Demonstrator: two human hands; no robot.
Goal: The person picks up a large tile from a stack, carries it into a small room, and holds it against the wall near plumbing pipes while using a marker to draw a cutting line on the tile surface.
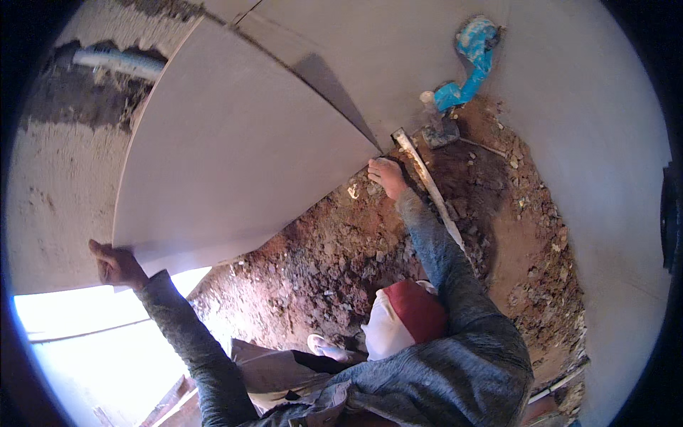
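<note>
Grey tile (235, 156), fingertips hidden behind

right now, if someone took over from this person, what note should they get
Left hand: fingers curled on the large tile's lower left corner.
Right hand: on the tile's far corner by the straight bar; grip unclear.
The tile leans off the rough wall.
Done: neighbouring surface is covered.
Left: this tile is not flush yet.

rough plastered walls (583, 142), red rubble floor (334, 263), bright daylight (85, 313) lower left.
</note>
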